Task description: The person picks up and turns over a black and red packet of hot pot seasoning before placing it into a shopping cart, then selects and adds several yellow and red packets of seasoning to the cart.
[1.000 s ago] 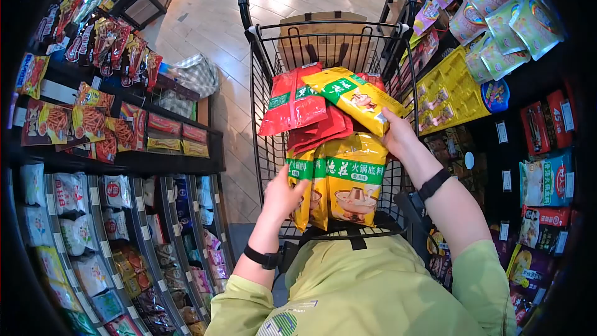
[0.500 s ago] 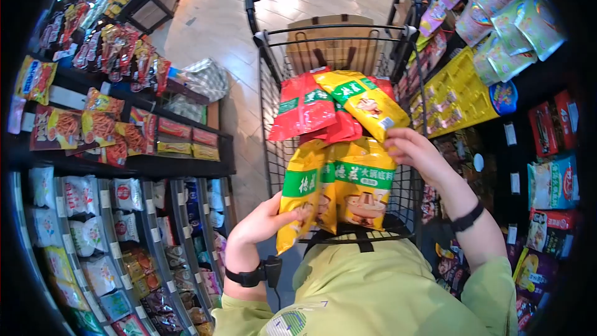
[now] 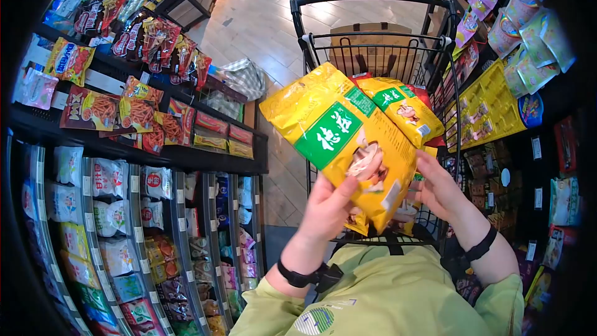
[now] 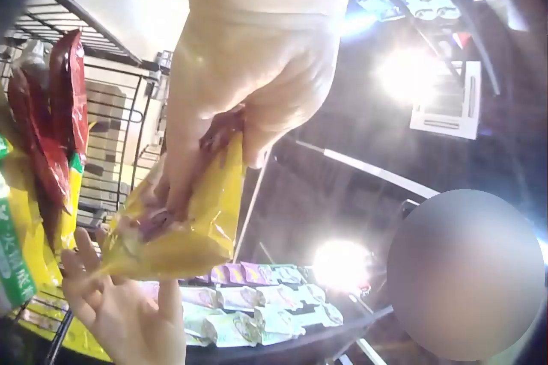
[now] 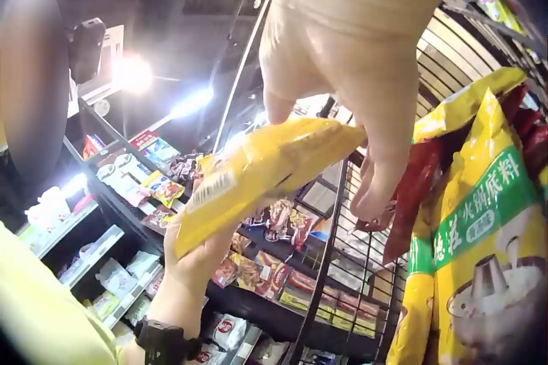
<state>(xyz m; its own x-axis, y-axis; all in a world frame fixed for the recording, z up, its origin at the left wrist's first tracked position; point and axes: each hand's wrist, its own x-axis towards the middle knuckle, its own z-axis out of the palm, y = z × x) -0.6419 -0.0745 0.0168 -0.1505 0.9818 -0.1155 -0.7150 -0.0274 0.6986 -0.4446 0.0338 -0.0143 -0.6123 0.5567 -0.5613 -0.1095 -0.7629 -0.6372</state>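
One yellow packet (image 3: 346,143) has risen, gripped by left fingers (image 3: 343,191)

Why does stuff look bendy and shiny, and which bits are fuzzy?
Head view: shelf dividers curve and corners go black, probably from a wide lens; the floor shines. Left wrist view: ceiling lamps glare white, the yellow packet looks soft, and a round patch is too blurred to make out. Right wrist view: ceiling lamps glow hazily, and an oval patch at the left edge is blurred.
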